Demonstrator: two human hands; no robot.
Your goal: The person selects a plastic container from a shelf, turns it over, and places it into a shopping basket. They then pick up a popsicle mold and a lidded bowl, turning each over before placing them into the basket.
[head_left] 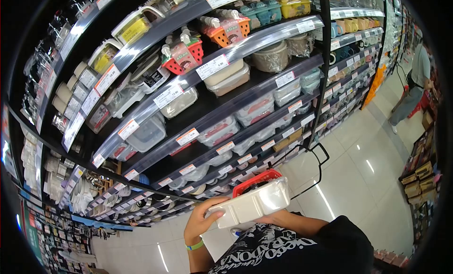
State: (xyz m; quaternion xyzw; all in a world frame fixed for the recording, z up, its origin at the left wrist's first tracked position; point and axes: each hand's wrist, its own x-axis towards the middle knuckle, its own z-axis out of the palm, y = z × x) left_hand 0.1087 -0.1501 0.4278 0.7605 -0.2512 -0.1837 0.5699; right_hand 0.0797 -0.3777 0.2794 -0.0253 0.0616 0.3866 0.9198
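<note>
In front of my chest I hold a cream divided container (250, 204) in clear, shiny wrap, tilted, its compartments side by side. My left hand (207, 219) grips its left end, with the thumb on the near side; a yellow-green band circles that wrist. Under the right part is my right hand (276, 218), its fingers mostly hidden by the container. Just beyond the container a red plastic basket (264, 177) shows, with something dark inside that I cannot make out.
Store shelves (226, 104) packed with wrapped food containers rise ahead, with price labels (213, 66) along their edges. A black bent handle (322, 153) stands out over the tiled floor (354, 179). A person (415, 80) stands in the aisle at right, near stacked boxes (422, 175).
</note>
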